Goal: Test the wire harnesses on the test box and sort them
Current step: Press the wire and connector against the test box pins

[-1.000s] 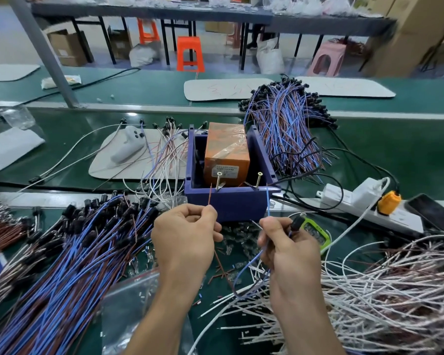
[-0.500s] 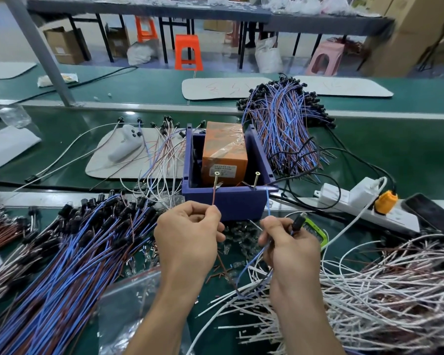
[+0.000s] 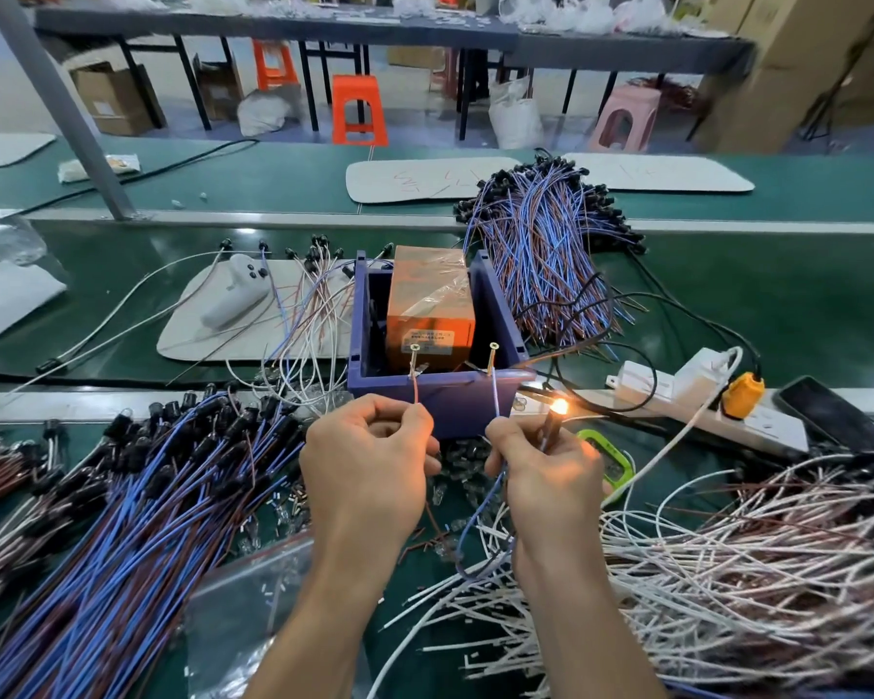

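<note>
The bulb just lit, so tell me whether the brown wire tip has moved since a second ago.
Yes. The brown wire tip, pinched by the left hand, has shifted right, closing its gap to the left screw on the test box.

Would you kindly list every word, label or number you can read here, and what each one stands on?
No text is legible.
White label on the orange tape-wrapped box in the blue plastic test box: too small and blurred.
Red handwriting on the white rounded board: illegible scrawl.
Paper label on the brown cardboard carton: blurred.
</note>
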